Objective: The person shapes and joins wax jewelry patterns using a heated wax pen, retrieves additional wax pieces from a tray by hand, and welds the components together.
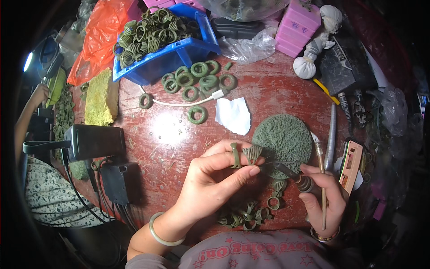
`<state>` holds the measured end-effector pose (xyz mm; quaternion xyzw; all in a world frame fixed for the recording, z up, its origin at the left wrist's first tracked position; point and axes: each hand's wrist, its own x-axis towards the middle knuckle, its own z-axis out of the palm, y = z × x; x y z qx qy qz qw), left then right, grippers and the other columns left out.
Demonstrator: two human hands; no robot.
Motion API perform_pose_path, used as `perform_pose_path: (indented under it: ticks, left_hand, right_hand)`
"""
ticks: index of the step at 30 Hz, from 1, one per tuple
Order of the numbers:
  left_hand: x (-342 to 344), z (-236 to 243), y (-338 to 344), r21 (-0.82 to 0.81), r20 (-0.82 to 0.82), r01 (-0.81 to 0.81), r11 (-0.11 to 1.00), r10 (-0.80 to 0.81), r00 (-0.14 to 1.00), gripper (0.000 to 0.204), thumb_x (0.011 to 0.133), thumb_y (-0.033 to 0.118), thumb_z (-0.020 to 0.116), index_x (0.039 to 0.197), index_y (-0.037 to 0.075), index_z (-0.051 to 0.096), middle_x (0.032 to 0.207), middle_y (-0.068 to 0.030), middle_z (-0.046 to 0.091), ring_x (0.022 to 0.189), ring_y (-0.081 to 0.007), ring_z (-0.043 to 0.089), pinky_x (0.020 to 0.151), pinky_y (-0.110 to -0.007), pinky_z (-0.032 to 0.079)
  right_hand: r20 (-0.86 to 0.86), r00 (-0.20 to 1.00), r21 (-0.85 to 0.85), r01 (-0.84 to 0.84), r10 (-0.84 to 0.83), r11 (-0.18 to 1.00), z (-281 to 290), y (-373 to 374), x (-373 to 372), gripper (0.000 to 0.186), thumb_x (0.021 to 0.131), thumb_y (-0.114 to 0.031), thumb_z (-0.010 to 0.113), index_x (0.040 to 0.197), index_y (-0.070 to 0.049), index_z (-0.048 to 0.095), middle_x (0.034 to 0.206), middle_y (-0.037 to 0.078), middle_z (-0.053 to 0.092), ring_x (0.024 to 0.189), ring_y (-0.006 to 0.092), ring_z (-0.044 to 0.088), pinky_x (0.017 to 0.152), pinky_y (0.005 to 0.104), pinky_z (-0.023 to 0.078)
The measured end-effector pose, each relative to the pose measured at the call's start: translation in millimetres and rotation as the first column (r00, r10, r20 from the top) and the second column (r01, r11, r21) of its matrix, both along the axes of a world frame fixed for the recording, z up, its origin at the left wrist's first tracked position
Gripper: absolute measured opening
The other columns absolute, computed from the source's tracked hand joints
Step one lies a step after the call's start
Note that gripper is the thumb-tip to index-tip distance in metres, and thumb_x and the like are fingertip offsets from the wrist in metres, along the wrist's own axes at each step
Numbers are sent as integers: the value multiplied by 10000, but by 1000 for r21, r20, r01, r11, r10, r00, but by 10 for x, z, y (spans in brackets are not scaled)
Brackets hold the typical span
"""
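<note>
Near the centre of the frame, the left hand (207, 178) pinches a slotted green ring (252, 153) at its fingertips, probably to steady it with the ribbed face exposed; a second green band (235, 155) sits round a finger, perhaps for easy reach. Right of centre, the right hand (334, 192) grips a dark pen-like tool (303, 183), its tip pointing left toward the ring, its long axis sloping from upper left to lower right

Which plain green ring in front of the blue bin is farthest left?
The dark green ring beside the left part of the white cable. It sits alone; the other plain rings are farther right.
</note>
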<state>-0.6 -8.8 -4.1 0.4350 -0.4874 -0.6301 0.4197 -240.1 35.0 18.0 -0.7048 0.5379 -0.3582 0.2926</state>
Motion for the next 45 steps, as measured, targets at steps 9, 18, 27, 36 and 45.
perform_pose_path:
  ticks: [9, 18, 27, 36, 45]
  left_hand:
    - [-36, 52, 14, -3, -28, -9, 1000, 8, 1000, 174, 851, 2, 694, 1024, -15, 706, 1125, -113, 627, 1116, -208, 570, 936, -329, 461]
    - [9, 8, -19, -98, 43, 56, 994, -52, 998, 186, 871, 4, 666, 1053, -15, 703, 1364, -158, 518, 1162, -217, 560, 1019, -357, 434]
    - [-18, -9, -5, -90, -80, -12, 996, 5, 997, 169, 875, -1, 662, 1040, -20, 692, 1349, -158, 527, 1171, -219, 561, 1021, -355, 427]
    - [191, 166, -121, -192, 176, 501, 844, -473, 864, 214, 742, 60, 811, 895, -9, 678, 926, -108, 604, 847, -229, 597, 753, -331, 477]
    - [86, 165, -44, -263, 490, 561, 785, -392, 779, 238, 738, 91, 773, 891, -9, 620, 918, -135, 531, 847, -316, 577, 735, -386, 490]
  right_hand:
    - [-16, 1000, -6, 23, -23, 1000, -15, 23, 15, 378, 821, -188, 764, 1023, 71, 575, 1051, 241, 664, 934, 315, 685, 817, 367, 554]
    - [-22, 999, 2, 42, -42, 999, -21, 21, -2, 397, 824, -197, 763, 1029, 85, 573, 1050, 242, 668, 950, 314, 682, 830, 358, 546]
    - [-12, 999, -2, 51, -51, 999, -21, 19, -5, 395, 830, -205, 760, 1030, 76, 568, 1053, 242, 669, 934, 301, 683, 812, 350, 549]
    - [-31, 999, -37, 33, -34, 999, 1, 31, -41, 388, 828, -167, 760, 1046, 79, 554, 1071, 243, 666, 956, 301, 678, 830, 348, 545]
    - [-16, 999, -20, 51, -51, 999, -24, 10, -30, 395, 829, -193, 762, 1037, 80, 565, 1064, 236, 668, 969, 301, 677, 836, 350, 545]
